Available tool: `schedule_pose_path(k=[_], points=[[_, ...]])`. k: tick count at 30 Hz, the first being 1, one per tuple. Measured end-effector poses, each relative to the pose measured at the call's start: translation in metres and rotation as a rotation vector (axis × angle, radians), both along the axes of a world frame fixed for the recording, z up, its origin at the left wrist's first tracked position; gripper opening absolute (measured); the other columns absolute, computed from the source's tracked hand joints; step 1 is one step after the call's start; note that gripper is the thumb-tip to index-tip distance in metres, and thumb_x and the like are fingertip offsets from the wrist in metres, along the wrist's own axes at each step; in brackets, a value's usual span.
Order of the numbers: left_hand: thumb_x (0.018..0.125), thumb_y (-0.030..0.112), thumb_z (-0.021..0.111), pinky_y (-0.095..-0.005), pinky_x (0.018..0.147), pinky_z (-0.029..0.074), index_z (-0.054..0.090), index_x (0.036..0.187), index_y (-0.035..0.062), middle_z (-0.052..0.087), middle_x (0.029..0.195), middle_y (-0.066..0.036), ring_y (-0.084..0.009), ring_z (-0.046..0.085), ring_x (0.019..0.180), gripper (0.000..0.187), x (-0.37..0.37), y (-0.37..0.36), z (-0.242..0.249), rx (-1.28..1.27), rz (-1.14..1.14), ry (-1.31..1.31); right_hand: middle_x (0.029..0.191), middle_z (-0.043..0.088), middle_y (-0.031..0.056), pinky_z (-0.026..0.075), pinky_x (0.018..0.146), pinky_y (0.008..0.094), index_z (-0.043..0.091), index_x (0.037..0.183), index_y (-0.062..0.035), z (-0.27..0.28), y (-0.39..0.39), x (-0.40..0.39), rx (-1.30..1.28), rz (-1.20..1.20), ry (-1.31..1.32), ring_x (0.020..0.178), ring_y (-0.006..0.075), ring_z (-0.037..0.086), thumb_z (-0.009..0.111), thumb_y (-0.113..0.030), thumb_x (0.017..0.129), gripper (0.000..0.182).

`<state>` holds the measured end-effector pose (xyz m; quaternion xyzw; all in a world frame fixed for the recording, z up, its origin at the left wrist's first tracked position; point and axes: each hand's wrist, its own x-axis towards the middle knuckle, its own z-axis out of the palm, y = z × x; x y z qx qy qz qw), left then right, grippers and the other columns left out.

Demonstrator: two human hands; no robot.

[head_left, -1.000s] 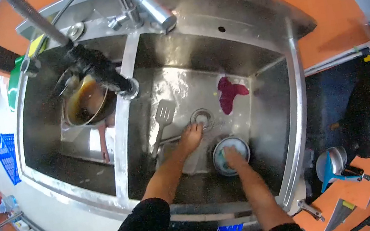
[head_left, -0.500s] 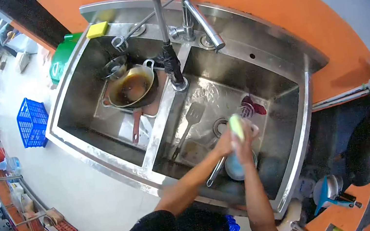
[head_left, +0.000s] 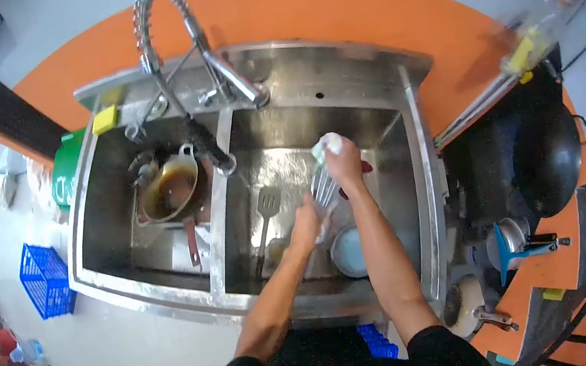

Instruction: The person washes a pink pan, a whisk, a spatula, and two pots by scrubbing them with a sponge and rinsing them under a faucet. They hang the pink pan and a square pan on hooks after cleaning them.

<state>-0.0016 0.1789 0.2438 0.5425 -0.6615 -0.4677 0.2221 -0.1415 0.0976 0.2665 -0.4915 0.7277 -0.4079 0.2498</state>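
My left hand (head_left: 307, 224) is closed around the lower end of a wire whisk (head_left: 323, 187), whose wires point up and away over the right sink basin. My right hand (head_left: 343, 164) is closed on a pale, foamy sponge (head_left: 329, 145) at the whisk's far end. Below the hands, a round bowl (head_left: 349, 255) of bluish-white liquid sits in the basin, partly covered by my right forearm. A slotted turner (head_left: 265, 215) lies on the basin floor to the left. Behind my right hand, only a bit of a dark red item (head_left: 366, 167) shows.
The left basin holds a pot (head_left: 173, 191) with brown liquid and a brown-handled utensil (head_left: 192, 240). A spring-neck faucet (head_left: 189, 25) rises behind the sink. A yellow sponge (head_left: 105, 120) rests on the back-left rim. At right stand a large wok (head_left: 549, 161) and pans.
The camera view has shifted and turned. My right hand has moved the sponge up to the whisk's far end, and the whisk's wires now show between my hands.
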Motion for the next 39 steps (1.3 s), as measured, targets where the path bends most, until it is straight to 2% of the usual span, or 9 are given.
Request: schedule_pose_path(k=[4, 7, 12, 15, 19, 24, 28, 33, 39], points=[[0.092, 0.028, 0.050, -0.0265, 0.048, 0.041, 0.047, 0.115, 0.0055, 0.058, 0.081, -0.001, -0.0100, 0.052, 0.058, 0.032, 0.001, -0.011, 0.028, 0.165, 0.211, 0.817, 0.104, 0.062, 0.0127, 0.047, 0.080, 0.0344, 0.054, 0.110, 0.0037, -0.007, 0.023, 0.027, -0.314, -0.198, -0.444, 0.094, 0.0235, 0.060, 0.053, -0.011, 0.087, 0.028], [0.093, 0.031, 0.047, -0.0249, 0.059, 0.044, 0.047, 0.117, 0.0040, 0.056, 0.090, -0.001, -0.0088, 0.053, 0.072, 0.036, 0.014, -0.044, 0.068, 0.270, 0.235, 0.825, 0.121, 0.046, 0.0279, 0.037, 0.093, 0.0456, 0.041, 0.126, 0.0010, 0.058, 0.094, 0.080, -0.387, 0.123, 0.053, 0.113, 0.0403, 0.046, 0.050, -0.016, 0.086, 0.045], [0.091, 0.045, 0.047, -0.0265, 0.065, 0.044, 0.057, 0.104, 0.0030, 0.058, 0.088, -0.005, -0.0113, 0.051, 0.075, 0.045, -0.003, -0.038, 0.089, 0.009, 0.247, 0.690, 0.111, 0.057, 0.0214, 0.046, 0.078, 0.0348, 0.045, 0.120, -0.0003, 0.068, 0.067, 0.059, -0.118, 0.118, -0.271, 0.095, 0.0284, 0.059, 0.057, -0.021, 0.085, 0.042], [0.089, 0.047, 0.048, -0.0308, 0.046, 0.035, 0.055, 0.069, 0.0042, 0.048, 0.057, -0.002, -0.0118, 0.045, 0.055, 0.047, -0.002, -0.050, 0.094, 0.058, 0.577, 0.663, 0.093, 0.061, 0.0193, 0.047, 0.070, 0.0381, 0.057, 0.103, 0.0010, 0.054, 0.083, 0.074, -0.512, 0.041, 0.142, 0.081, 0.0306, 0.060, 0.052, -0.014, 0.085, 0.023], [0.087, 0.054, 0.047, -0.0289, 0.043, 0.032, 0.053, 0.077, 0.0077, 0.044, 0.059, 0.002, -0.0102, 0.041, 0.051, 0.047, 0.004, -0.058, 0.106, 0.066, 0.590, 0.843, 0.091, 0.059, 0.0211, 0.047, 0.071, 0.0405, 0.056, 0.100, 0.0009, 0.065, 0.108, 0.070, -0.228, 0.147, -0.228, 0.081, 0.0384, 0.058, 0.051, -0.010, 0.082, 0.021], [0.089, 0.048, 0.049, -0.0225, 0.042, 0.035, 0.052, 0.085, 0.0094, 0.050, 0.068, 0.001, -0.0081, 0.044, 0.050, 0.039, -0.005, -0.049, 0.110, 0.310, 0.554, 1.119, 0.086, 0.062, 0.0218, 0.048, 0.071, 0.0442, 0.054, 0.106, -0.0012, 0.001, 0.121, 0.041, -0.330, 0.164, 0.133, 0.081, 0.0377, 0.061, 0.054, -0.005, 0.074, 0.032], [0.090, 0.045, 0.049, -0.0222, 0.053, 0.039, 0.053, 0.097, 0.0070, 0.051, 0.072, 0.000, -0.0070, 0.047, 0.065, 0.039, -0.031, -0.042, 0.077, -0.194, 0.598, 0.764, 0.093, 0.060, 0.0249, 0.047, 0.072, 0.0475, 0.049, 0.115, -0.0009, -0.010, 0.130, 0.041, -0.203, 0.198, 0.252, 0.080, 0.0437, 0.057, 0.054, -0.012, 0.079, 0.038], [0.091, 0.054, 0.038, -0.0224, 0.045, 0.035, 0.052, 0.089, 0.0059, 0.051, 0.066, 0.001, -0.0092, 0.044, 0.050, 0.050, -0.021, -0.060, 0.087, 0.422, 0.681, 0.923, 0.094, 0.059, 0.0232, 0.046, 0.069, 0.0469, 0.045, 0.120, -0.0019, -0.020, 0.149, 0.039, -0.174, 0.233, -0.050, 0.080, 0.0431, 0.056, 0.054, -0.011, 0.079, 0.043], [0.096, 0.042, 0.035, -0.0271, 0.053, 0.041, 0.054, 0.097, 0.0008, 0.051, 0.072, -0.002, -0.0090, 0.048, 0.063, 0.045, -0.038, -0.007, 0.081, -0.035, 0.165, 0.534, 0.099, 0.059, 0.0236, 0.046, 0.074, 0.0444, 0.039, 0.126, -0.0020, 0.010, 0.121, 0.029, -0.553, 0.019, 0.095, 0.088, 0.0384, 0.059, 0.051, -0.012, 0.084, 0.046]])
